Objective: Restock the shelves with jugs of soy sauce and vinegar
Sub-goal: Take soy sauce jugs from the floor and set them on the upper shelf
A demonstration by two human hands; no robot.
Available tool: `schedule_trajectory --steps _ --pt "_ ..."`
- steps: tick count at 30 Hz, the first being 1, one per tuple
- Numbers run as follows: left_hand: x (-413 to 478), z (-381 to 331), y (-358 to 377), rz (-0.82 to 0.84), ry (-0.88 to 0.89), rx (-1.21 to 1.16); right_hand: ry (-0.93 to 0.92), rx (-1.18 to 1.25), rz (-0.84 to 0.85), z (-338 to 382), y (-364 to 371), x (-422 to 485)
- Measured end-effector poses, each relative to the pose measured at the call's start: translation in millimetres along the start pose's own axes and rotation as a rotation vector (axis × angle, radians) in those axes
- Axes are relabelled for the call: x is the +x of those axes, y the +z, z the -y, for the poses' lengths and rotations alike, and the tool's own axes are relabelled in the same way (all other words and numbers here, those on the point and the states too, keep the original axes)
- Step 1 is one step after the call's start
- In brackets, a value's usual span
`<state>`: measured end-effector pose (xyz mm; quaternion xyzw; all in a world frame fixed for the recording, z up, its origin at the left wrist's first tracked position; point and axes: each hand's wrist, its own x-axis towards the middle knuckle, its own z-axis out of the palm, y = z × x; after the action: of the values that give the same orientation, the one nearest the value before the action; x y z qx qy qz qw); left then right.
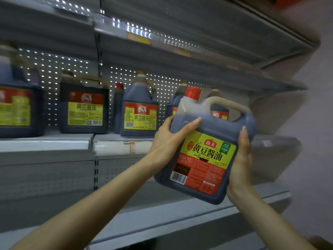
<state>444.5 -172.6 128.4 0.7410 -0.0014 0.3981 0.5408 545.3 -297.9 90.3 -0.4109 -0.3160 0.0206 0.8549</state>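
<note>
Red-capped soy sauce jug [207,156] is up in the air between both hands, not resting on any shelf. Left hand [167,139] grips its left side, fingers curled over the shoulder above the label. Right hand [239,168] grips the right side lower down, fingers wrapped up the edge, palm near the bottom corner. The jug is tilted, with the cap [193,93] upper left, the handle [227,103] to its right, and the yellow and red label with barcode facing me. I have it in front of the right end of the middle shelf [45,143], above the lower shelf [162,213].

On the middle shelf stand more dark jugs with yellow and red labels: one at far left [16,105], blurred, a square one [83,109], and a brown-capped one [139,112]. Another [219,112] is partly hidden behind the held jug's handle. A price tag [132,147] sits on the shelf edge. A perforated back panel [54,69] runs behind them. The upper shelf [144,38] carries yellow tags, too blurred to read.
</note>
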Motion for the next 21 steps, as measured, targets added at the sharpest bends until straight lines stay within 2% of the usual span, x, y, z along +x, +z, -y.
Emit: schedule_trajectory --steps 4,9,17,21 --pt "-13.6 -4.4 -52.9 -0.060 0.012 0.019 0.032 0.078 0.094 -23.0 48.6 -10.7" --pt "-26.7 -7.9 -124.8 -0.190 0.007 0.066 -0.003 0.058 0.211 -44.3 116.5 -22.5" --pt "-25.3 -13.0 -220.1 -0.291 0.084 0.093 -0.039 0.143 0.287 -69.6 214.4 -28.9" --pt "-10.3 -12.7 -254.7 -0.324 0.137 0.097 -0.105 0.110 0.321 -80.1 250.5 -17.8"
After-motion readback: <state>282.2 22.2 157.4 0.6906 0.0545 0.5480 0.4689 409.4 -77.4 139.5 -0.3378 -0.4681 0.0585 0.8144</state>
